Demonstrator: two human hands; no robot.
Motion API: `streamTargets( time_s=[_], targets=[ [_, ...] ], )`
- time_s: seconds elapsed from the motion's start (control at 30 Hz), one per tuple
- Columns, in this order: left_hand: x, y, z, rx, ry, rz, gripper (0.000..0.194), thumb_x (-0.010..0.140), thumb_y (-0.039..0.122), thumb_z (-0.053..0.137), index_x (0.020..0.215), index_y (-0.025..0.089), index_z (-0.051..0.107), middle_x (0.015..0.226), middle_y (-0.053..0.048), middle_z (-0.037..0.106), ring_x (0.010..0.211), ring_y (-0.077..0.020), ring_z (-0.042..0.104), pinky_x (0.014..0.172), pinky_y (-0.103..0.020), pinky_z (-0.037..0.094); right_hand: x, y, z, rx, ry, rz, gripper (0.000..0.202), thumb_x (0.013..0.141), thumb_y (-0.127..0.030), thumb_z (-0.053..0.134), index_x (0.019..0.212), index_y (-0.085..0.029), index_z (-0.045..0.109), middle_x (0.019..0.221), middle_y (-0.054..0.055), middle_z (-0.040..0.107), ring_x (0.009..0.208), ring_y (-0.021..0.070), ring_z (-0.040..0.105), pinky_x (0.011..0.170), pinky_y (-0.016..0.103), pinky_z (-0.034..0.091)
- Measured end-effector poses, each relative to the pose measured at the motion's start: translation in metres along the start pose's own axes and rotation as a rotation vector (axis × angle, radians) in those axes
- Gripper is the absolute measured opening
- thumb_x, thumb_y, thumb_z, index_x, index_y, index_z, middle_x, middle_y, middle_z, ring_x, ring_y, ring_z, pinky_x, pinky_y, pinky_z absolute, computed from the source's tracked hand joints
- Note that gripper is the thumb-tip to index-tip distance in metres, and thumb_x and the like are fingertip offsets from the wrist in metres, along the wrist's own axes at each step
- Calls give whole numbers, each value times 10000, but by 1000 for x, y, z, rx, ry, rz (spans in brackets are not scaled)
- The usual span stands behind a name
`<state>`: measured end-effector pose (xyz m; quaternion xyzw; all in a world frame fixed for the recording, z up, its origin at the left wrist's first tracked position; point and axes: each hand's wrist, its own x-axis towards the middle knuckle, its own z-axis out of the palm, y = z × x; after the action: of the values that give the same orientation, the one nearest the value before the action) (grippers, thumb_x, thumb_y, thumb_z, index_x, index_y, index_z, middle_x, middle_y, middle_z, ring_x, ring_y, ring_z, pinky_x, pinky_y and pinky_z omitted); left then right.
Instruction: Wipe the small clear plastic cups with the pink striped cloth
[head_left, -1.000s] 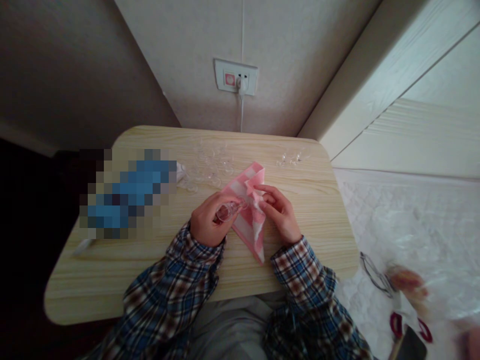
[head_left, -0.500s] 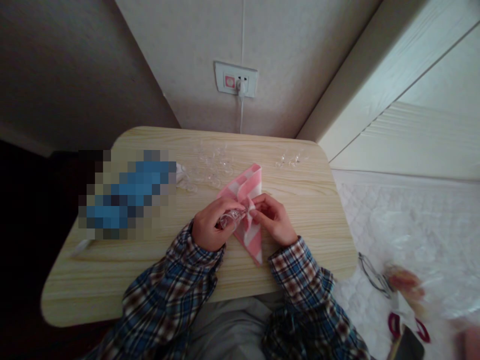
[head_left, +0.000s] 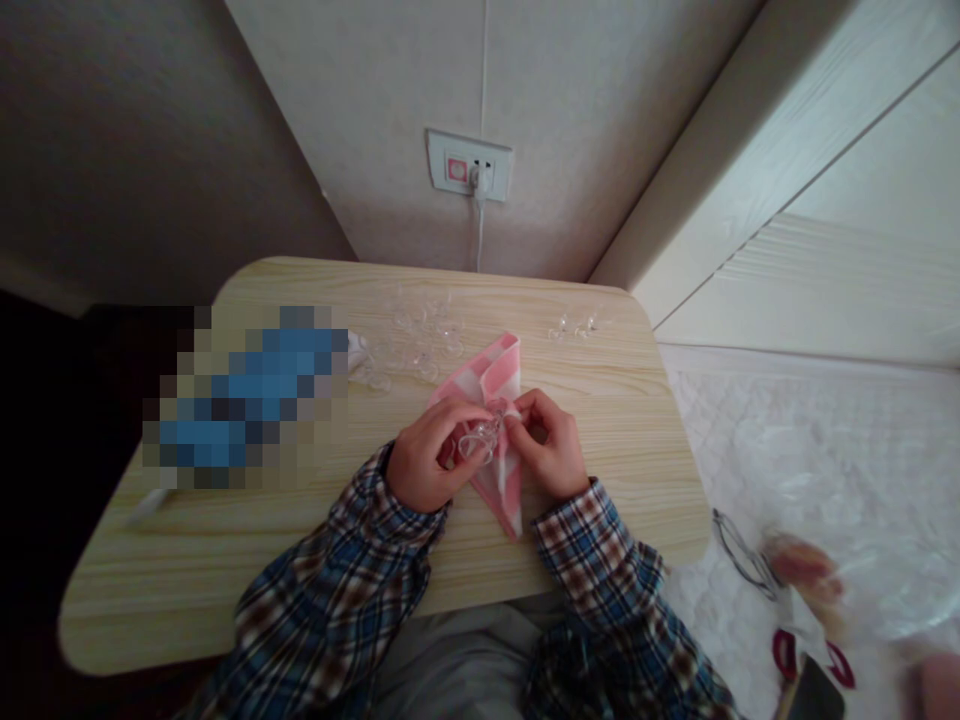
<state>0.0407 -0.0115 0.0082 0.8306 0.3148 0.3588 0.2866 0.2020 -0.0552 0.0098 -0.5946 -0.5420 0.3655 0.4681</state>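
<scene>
Where pink cloth (head_left: 501,378) folds, both hands (head_left: 426,456) (head_left: 553,450) curl inward (nearly touching).

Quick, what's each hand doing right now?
Left hand: closed, holding a small, clear, glass-like object.
Right hand: closed, pinching a pink-and-white checked cloth beside it.

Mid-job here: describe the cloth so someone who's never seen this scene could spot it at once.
Find the pale wood-grain table below the wall socket. Around its middle, the left hand and right hand are over the cloth. Pink-and-white checked and folded roughly to a triangle, it stands out from the clear, see-through pieces scattered nearer the wall.
</scene>
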Motion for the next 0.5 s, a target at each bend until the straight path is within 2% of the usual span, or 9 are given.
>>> streamTargets(
  time_s=[0.07, 0.13, 0.23, 0.37, 0.5],
  targets=[
    [-1, 0, 1, -1, 11, -35, 292, 693, 191, 576, 979, 189, 519, 919, -39, 598, 733, -131, 551, 617, -227, 454, 0, 1, 0, -38, 27, 4, 82, 775, -271, 503, 777, -189, 508, 605, -32, 490, 524, 97, 432, 493, 214, 331],
    [-2, 0, 1, -8, 24, -88, 334, 675, 225, 608, 992, 191, 505, 889, -30, 599, 586, -93, 516, 520, -203, 433, 0, 2, 0, -53, 47, 12, 81, 778, -273, 496, 769, -192, 494, 587, -39, 477, 509, 95, 424, 480, 212, 326],
    [-4, 0, 2, -46, 36, -148, 361, 666, 250, 626, 991, 184, 484, 742, 3, 579, 433, -50, 414, 412, -177, 372, 0, 2, 1, -63, 83, 19, 81, 774, -268, 495, 747, -198, 466, 561, -51, 446, 485, 88, 406, 459, 205, 315],
    [-5, -2, 3, -69, 40, -179, 362, 674, 253, 614, 996, 176, 468, 562, 49, 487, 421, -59, 411, 395, -165, 355, 0, 1, 2, -103, 142, 5, 81, 769, -248, 495, 731, -200, 442, 549, -59, 419, 478, 82, 397, 456, 198, 313],
    [-4, -4, 2, -30, 67, -180, 327, 676, 245, 609, 970, 174, 484, 559, 53, 464, 427, -56, 400, 413, -164, 366, 0, 2, 2, -147, 182, -23, 77, 763, -233, 495, 723, -195, 441, 553, -61, 408, 487, 77, 397, 468, 193, 317]
  ],
)
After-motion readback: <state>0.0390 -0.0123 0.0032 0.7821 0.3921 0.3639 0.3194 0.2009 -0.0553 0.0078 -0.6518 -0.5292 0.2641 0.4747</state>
